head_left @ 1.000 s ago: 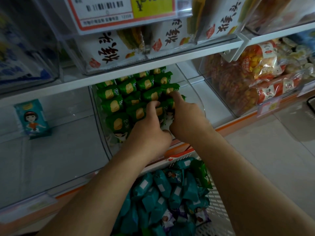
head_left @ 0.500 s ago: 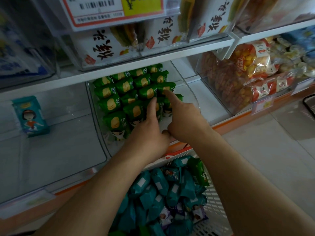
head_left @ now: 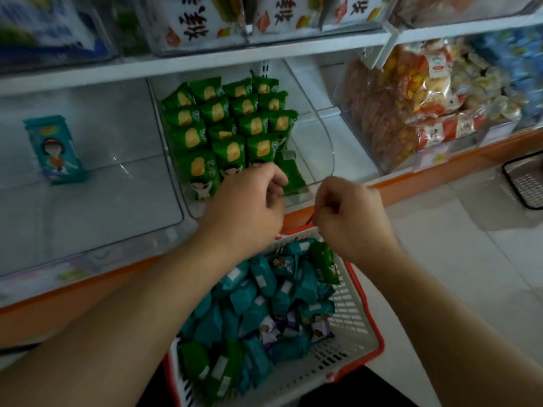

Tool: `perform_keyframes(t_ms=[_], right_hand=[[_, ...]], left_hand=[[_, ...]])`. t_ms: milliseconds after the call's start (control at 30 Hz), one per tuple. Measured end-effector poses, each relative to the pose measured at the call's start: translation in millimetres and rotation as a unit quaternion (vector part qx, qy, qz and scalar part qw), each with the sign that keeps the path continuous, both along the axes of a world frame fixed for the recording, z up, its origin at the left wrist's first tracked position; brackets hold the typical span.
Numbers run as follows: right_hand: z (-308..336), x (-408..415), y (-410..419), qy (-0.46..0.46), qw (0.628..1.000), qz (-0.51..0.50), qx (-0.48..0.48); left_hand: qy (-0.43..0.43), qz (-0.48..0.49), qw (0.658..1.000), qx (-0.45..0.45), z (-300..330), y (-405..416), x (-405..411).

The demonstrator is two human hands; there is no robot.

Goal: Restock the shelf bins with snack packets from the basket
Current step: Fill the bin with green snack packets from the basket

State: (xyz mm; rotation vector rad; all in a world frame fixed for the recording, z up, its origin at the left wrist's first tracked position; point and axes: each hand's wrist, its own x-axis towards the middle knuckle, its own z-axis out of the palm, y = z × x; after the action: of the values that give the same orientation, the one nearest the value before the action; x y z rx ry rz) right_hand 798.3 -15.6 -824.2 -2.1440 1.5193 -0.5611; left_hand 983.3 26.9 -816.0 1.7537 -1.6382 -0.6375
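Both hands curled, holding nothing: left hand (head_left: 246,210) and right hand (head_left: 349,215) between bin (head_left: 323,133) at 12 o'clock and basket (head_left: 361,342) at 6 o'clock, likely heading for more packets (head_left: 252,292).

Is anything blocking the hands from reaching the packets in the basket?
Nothing visible. Both hands, left and right, hover over the open basket, its teal packets lying uncovered below.

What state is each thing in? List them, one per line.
left hand: fingers curled, at the green packets' front edge; any grip unclear.
right hand: curled, holding nothing visible.
green packets: lined in rows in the middle bin.
middle bin: partly filled, right side bare.
teal packet: lying alone in the left bin.
basket: heaped with teal packets.
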Motion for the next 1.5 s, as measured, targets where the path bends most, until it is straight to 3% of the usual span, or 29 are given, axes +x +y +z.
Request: perform_keyframes(t_ms=[200,333,433,533,667,833,900,1000,1167,1333,1500], right_hand=[[-15,-6,-7,0.064,0.977,-0.012,0.203],[-11,4,-16,0.066,0.968,-0.016,0.24],[-9,11,-24,0.045,0.967,-0.017,0.251],[-11,13,-26,0.057,0.96,-0.009,0.273],[-10,4,-26,0.071,0.957,-0.001,0.282],[-8,-11,-25,0.067,0.959,0.001,0.276],[-6,-15,-24,0.075,0.961,0.008,0.267],[-5,-19,-21,0.085,0.963,0.013,0.257],[-7,-19,-19,0.1,0.961,0.029,0.256],[-12,-20,-20,0.099,0.962,0.036,0.251],[-22,-21,-20,0.108,0.962,0.045,0.245]], left_hand=[[-0.006,0.004,1.0,-0.001,0,-4,-5],[-0.056,-0.004,0.998,-0.001,-6,-19,-1],[-0.096,-0.039,0.987,0.127,-7,-38,-7],[-0.035,-0.079,0.962,0.26,-7,-64,-26],[-0.087,-0.139,0.938,0.306,-1,-91,-37],[-0.09,-0.021,0.972,0.214,3,-90,-38],[-0.164,-0.01,0.974,0.154,14,-86,-38],[-0.239,0.002,0.967,0.086,20,-99,-31],[-0.29,-0.036,0.949,0.12,16,-117,-23],[-0.396,0.008,0.916,0.07,12,-122,-13],[-0.32,0.026,0.947,0.014,0,-131,-4]])
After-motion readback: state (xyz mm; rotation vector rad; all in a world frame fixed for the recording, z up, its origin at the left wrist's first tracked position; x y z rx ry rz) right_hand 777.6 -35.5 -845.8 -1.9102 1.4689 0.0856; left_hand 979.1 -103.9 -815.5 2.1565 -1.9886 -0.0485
